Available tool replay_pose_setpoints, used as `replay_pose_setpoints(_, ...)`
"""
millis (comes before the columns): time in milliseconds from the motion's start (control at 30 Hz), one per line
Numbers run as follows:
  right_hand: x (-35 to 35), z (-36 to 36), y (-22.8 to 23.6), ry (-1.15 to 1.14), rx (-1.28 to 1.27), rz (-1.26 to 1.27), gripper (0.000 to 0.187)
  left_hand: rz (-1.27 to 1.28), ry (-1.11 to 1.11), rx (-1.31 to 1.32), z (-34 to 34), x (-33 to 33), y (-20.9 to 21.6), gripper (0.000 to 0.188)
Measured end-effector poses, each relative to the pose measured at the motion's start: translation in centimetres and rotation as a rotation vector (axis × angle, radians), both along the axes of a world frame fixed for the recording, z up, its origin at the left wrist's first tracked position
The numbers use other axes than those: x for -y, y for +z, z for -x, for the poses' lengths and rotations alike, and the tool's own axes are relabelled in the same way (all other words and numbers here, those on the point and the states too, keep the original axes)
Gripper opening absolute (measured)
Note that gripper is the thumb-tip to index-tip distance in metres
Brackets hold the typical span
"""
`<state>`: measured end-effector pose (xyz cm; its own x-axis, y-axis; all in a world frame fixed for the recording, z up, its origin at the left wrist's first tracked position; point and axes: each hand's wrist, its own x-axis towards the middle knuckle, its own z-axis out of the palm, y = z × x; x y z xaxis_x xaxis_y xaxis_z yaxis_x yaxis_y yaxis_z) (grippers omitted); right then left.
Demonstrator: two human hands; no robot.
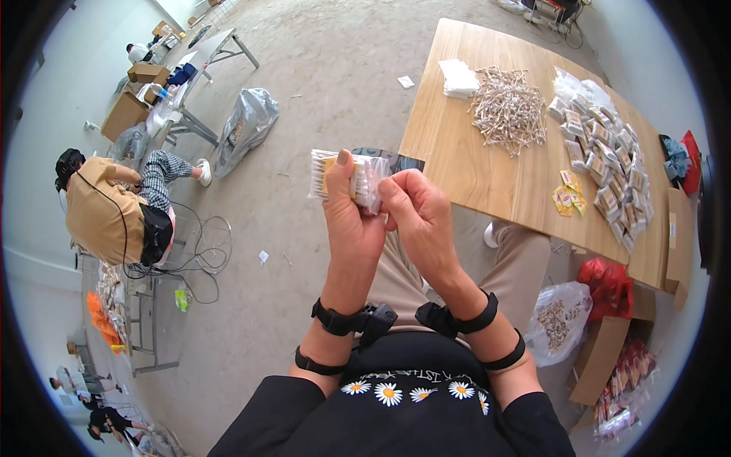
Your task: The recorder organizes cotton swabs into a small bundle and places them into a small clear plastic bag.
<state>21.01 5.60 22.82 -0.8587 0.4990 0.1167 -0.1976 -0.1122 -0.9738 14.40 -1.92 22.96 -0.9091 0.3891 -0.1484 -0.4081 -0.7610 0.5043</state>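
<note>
**Clear plastic bag of white-tipped cotton swabs point(367, 183): two-handed hold**

Position: raised in front of the torso, left of the pale wood-grain worktop point(499, 179).

Handling (judgement): support the swabs from below so they stay parallel; work the film with fingertips only, since thin plastic may tear.

Pose: left hand point(354, 221) upright, clasping the bag, thumb along its front. Right hand point(420, 209) angled inward, thumb and forefinger pinching the bag's right edge.

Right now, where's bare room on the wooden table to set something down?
Bare: the wooden table between the swab heap, yellow packets and the edge nearest the person; also a strip between heap and far edge. Crowded: right side, mostly covered by swab packs; white stack beside the heap.
</note>
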Motion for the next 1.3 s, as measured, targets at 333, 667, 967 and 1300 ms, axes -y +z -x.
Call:
replay_pose_setpoints(333, 0.5, -0.1, 0.3, -0.086, -0.037, -0.178, 0.007, 0.032, 0.066, 0.063, 0.4, -0.3, -0.3, 0.026)
replay_pose_setpoints(667, 0.3, 0.2, 0.1, -0.106, -0.021, -0.174, 0.007, -0.017, 0.013, 0.076, 0.0, -0.4, -0.7, 0.025)
replay_pose_setpoints(967, 0.1, 0.1, -0.3, -0.078, -0.037, -0.189, 0.006, -0.029, 0.008, 0.105, 0.6, -0.2, -1.7, 0.024)
replay_pose_setpoints(1300, 0.6, 0.2, -0.4, -0.047, -0.041, 0.070, 0.012, 0.011, -0.010, 0.029, 0.1, -0.2, -1.3, 0.025)
